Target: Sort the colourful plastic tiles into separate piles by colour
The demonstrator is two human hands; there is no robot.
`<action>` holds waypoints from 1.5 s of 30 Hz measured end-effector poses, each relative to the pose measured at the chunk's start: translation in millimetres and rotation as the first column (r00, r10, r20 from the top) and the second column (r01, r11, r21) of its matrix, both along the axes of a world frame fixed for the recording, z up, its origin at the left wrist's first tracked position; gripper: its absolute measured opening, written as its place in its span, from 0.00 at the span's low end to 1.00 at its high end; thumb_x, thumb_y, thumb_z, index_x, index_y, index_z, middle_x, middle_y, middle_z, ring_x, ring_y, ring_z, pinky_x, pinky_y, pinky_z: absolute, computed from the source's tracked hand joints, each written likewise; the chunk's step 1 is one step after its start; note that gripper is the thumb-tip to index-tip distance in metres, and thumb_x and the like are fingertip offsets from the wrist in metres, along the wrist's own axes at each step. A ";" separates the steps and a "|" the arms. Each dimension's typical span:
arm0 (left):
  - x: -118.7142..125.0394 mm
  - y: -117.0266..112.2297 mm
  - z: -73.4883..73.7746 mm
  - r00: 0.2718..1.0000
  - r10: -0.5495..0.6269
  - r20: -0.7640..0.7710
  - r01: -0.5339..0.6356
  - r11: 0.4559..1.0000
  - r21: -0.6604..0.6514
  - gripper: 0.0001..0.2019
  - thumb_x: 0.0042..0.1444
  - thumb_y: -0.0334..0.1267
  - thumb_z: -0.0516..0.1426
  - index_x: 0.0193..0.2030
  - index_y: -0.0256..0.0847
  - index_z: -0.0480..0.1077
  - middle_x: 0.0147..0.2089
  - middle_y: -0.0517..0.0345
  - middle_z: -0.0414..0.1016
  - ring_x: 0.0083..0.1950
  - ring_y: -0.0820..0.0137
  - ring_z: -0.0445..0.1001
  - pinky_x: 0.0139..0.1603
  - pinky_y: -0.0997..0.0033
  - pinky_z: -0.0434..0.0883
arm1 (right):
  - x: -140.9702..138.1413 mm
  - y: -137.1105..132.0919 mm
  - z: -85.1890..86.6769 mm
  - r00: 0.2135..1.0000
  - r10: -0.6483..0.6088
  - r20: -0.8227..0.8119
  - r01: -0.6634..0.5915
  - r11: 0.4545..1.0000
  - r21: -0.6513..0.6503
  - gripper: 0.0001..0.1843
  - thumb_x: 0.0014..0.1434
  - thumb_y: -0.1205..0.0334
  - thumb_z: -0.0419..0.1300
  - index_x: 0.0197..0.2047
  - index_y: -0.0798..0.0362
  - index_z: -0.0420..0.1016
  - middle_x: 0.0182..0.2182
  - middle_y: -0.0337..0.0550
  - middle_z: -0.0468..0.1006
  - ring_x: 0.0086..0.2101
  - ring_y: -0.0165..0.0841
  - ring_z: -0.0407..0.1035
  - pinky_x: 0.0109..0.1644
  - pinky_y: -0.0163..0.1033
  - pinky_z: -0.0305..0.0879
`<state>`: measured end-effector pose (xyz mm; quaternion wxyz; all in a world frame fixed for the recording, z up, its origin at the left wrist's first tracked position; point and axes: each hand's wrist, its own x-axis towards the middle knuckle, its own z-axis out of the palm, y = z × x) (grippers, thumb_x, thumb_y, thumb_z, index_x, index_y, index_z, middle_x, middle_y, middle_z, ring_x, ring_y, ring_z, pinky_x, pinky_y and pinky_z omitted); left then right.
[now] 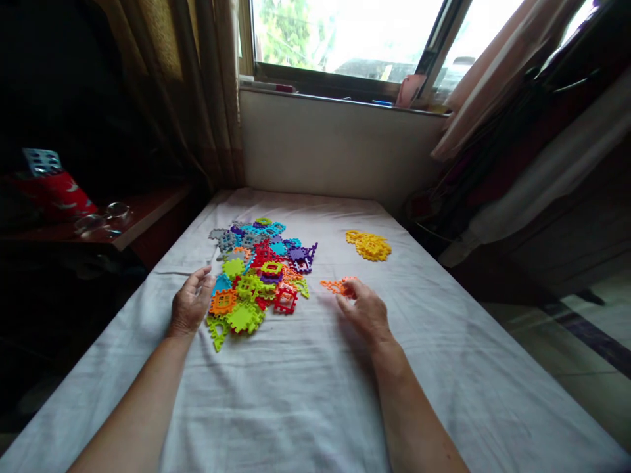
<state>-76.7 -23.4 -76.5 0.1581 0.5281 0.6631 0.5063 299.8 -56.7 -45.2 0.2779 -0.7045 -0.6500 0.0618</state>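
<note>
A mixed pile of flat plastic interlocking pieces (245, 317) with notched edges lies left of centre on the bed sheet, in green, red, orange, blue, purple and grey. At its left edge is my left hand (191, 302), fingers apart and loosely bent, beside a blue piece (221, 283). Right of the pile, my right hand (363, 309) has its thumb and fingers closed round the near end of orange interlocking pieces (333, 286); the fingers partly hide them. Farther back on the right, yellow interlocking pieces (372, 247) form a separate small heap.
A pale, wrinkled sheet (296, 394) covers the surface. On the left, a wooden table (162, 203) carries glasses (117, 210) and a red container (59, 194). Curtains (217, 98) hang beside the window, and clothes (532, 164) hang at the right.
</note>
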 end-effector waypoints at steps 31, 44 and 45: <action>57.2 -35.6 28.2 0.640 -0.402 -0.655 0.472 0.878 -0.077 0.18 0.60 0.53 0.55 0.52 0.52 0.76 0.63 0.54 0.73 0.68 0.53 0.64 0.71 0.37 0.48 | -116.6 -2.0 -2.9 0.908 0.416 0.061 -0.417 0.909 0.004 0.13 0.64 0.65 0.57 0.50 0.48 0.77 0.42 0.44 0.81 0.43 0.36 0.72 0.48 0.38 0.65; 43.4 -29.6 21.8 0.739 -0.334 -0.585 0.403 0.915 -0.013 0.17 0.61 0.49 0.52 0.28 0.47 0.76 0.54 0.54 0.80 0.61 0.56 0.73 0.68 0.40 0.57 | -81.7 7.4 -4.8 0.916 0.375 0.144 -0.395 0.906 0.151 0.11 0.66 0.61 0.56 0.41 0.48 0.80 0.44 0.45 0.81 0.45 0.37 0.72 0.51 0.39 0.64; 42.0 -29.0 21.5 0.747 -0.328 -0.578 0.403 0.915 0.002 0.18 0.61 0.50 0.52 0.28 0.47 0.76 0.53 0.54 0.80 0.60 0.57 0.74 0.68 0.41 0.58 | -71.7 8.7 -4.4 0.938 0.330 0.108 -0.345 0.920 0.185 0.12 0.67 0.61 0.54 0.42 0.49 0.80 0.42 0.45 0.82 0.43 0.36 0.73 0.50 0.38 0.64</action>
